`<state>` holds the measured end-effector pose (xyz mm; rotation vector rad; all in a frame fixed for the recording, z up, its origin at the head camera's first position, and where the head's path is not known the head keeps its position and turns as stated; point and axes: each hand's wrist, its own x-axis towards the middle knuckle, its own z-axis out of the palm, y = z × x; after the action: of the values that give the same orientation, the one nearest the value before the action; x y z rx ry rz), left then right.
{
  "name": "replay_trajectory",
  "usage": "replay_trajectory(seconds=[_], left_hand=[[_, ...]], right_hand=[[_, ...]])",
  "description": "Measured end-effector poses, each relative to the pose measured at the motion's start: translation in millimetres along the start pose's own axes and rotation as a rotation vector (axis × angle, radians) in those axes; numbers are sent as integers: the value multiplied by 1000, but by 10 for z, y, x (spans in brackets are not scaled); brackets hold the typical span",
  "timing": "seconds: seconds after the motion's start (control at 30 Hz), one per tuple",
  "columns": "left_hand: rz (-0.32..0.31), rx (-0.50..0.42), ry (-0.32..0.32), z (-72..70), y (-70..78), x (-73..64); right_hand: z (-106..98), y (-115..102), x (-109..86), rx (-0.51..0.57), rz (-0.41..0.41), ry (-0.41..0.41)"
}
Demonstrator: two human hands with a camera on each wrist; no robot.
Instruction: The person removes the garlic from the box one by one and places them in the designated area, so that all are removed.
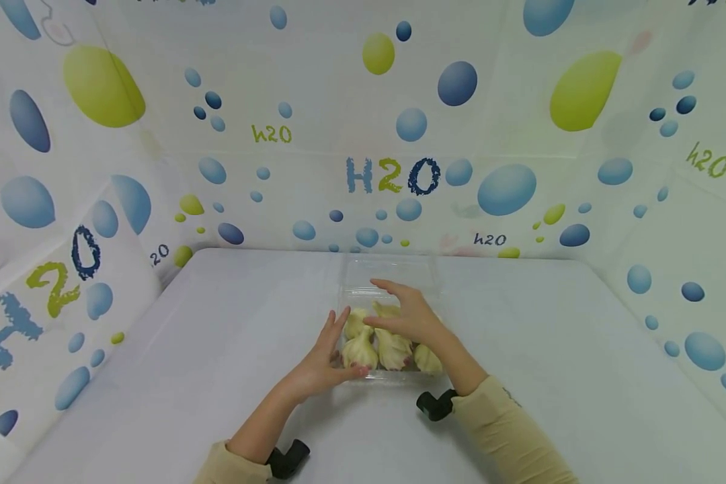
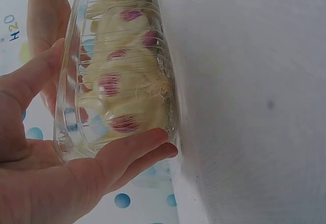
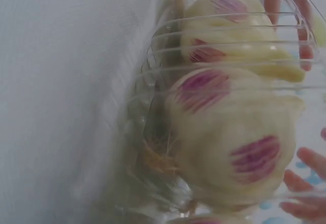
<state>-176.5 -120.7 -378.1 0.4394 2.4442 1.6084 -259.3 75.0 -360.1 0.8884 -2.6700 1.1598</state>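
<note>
A clear plastic clamshell box [image 1: 390,378] stands on the white table, its lid [image 1: 355,270] folded back to the far side. Several pale garlic bulbs [image 1: 393,349] with purple streaks lie inside. My left hand [image 1: 320,366] spans the box's near left corner, thumb at the front edge and extended fingers along the left side. In the left wrist view the fingers [image 2: 132,150] touch the ribbed wall. Above the bulbs hovers my right hand [image 1: 411,316], fingers spread and loosely bent, with nothing gripped. Close up, the right wrist view shows garlic [image 3: 229,127] through the front wall.
The white table [image 1: 242,302] extends on both sides of the box. Behind it and along both sides rises a white curtain [image 1: 314,87] printed with blue and green drops. Dark wrist-worn devices [image 1: 435,405] sit at both beige sleeves [image 1: 508,430].
</note>
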Motion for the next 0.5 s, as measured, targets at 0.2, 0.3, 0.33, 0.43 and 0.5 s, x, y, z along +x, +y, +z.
replay_trajectory(seconds=[0.2, 0.3, 0.33, 0.43, 0.5], left_hand=[[-2, 18, 4, -2, -32, 15], [-2, 24, 3, -5, -38, 18], [-2, 22, 2, -7, -37, 17], [-2, 22, -2, -9, -35, 13], [0, 21, -6, -9, -35, 13]], right_hand=[[55, -45, 48, -13, -20, -17], [87, -81, 72, -23, -21, -29], [99, -90, 78, -26, -16, -32], [143, -100, 91, -34, -2, -38], [169, -104, 96, -31, 5, -36]])
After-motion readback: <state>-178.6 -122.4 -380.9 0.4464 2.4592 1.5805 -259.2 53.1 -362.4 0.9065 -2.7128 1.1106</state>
